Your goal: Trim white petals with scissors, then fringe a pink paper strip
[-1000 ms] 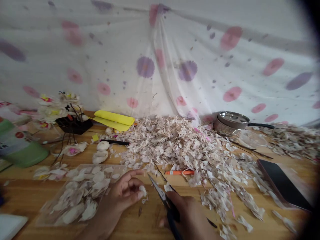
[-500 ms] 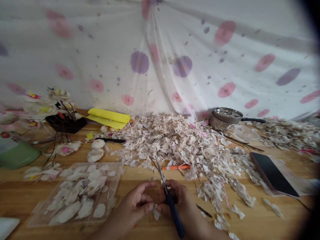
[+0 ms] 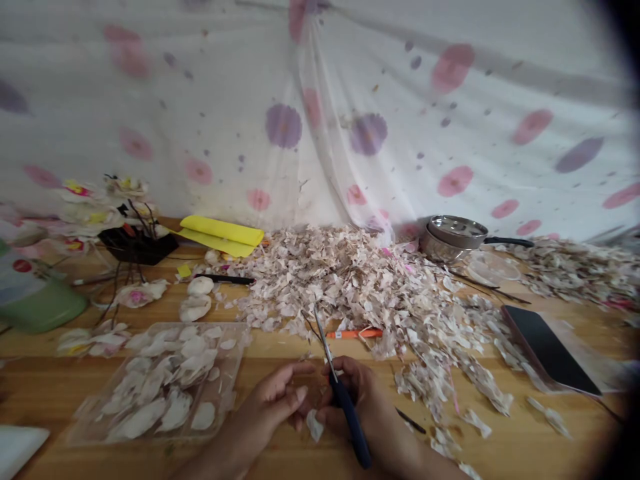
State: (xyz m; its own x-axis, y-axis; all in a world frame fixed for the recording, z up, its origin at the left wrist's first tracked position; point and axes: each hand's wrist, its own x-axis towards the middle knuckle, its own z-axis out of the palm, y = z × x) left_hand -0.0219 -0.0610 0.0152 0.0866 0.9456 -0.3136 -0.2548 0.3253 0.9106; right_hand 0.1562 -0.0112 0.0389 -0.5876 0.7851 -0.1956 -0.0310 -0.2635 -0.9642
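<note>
My right hand (image 3: 365,397) is closed around a pair of scissors (image 3: 350,420) with a dark blue handle. The scissors are seen nearly edge-on, their slim metal blades pointing away from me. A small white petal-like piece (image 3: 315,425) hangs between my hands, by the right fingertips. What pinches it is partly hidden. My left hand (image 3: 277,403) faces the right one, thumb and forefinger apart, the other fingers curled close to the petal. Left of my hands, a clear plastic tray (image 3: 201,430) contains several larger white petals (image 3: 175,410).
A big heap of pale petal-like scraps (image 3: 350,273) spreads ahead, with an orange pen (image 3: 353,334) at its near edge. A phone (image 3: 550,350) and a steel pan (image 3: 445,243) are on the right. Artificial flowers (image 3: 140,293), a green container (image 3: 45,303) and yellow sheets (image 3: 223,233) are on the left.
My left thumb has lifted slightly away from the petal, and the left hand has opened a little. The right hand still holds the scissors. The view has shifted slightly left.
</note>
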